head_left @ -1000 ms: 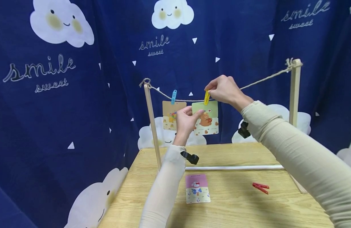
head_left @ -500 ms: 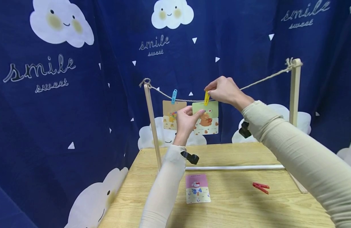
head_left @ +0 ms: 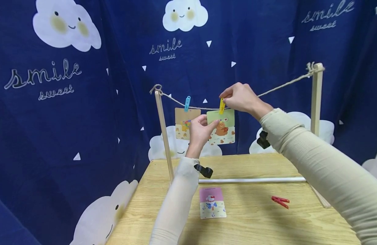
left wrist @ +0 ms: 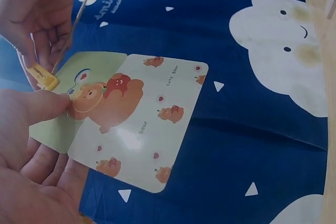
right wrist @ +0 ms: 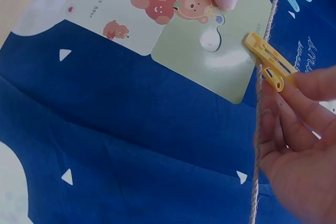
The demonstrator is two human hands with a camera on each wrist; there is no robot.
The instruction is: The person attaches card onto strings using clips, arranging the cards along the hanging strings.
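My left hand [head_left: 200, 132] pinches the left edge of a green and white bear card [head_left: 221, 131], thumb on its printed face and fingers behind. At the card's top edge, my right hand [head_left: 242, 98] pinches a yellow clothespin [head_left: 222, 106] between thumb and fingers. In the right wrist view the clothespin's tip [right wrist: 253, 40] overlaps the card's edge, right at the twine [right wrist: 257, 145]. To the left, an orange and cream card [head_left: 181, 117] hangs from the twine by a blue clothespin [head_left: 187, 103], partly hidden behind my left hand.
A pink and cream card [head_left: 212, 203] and a red clothespin [head_left: 280, 201] lie on the wooden table [head_left: 249, 224]. The twine runs between a left post [head_left: 164, 132] and a right post [head_left: 316, 98]. A white rod [head_left: 252, 180] crosses low between them.
Both hands keep their hold on the card and the yellow clothespin. The right hand and clothespin have sunk very slightly.
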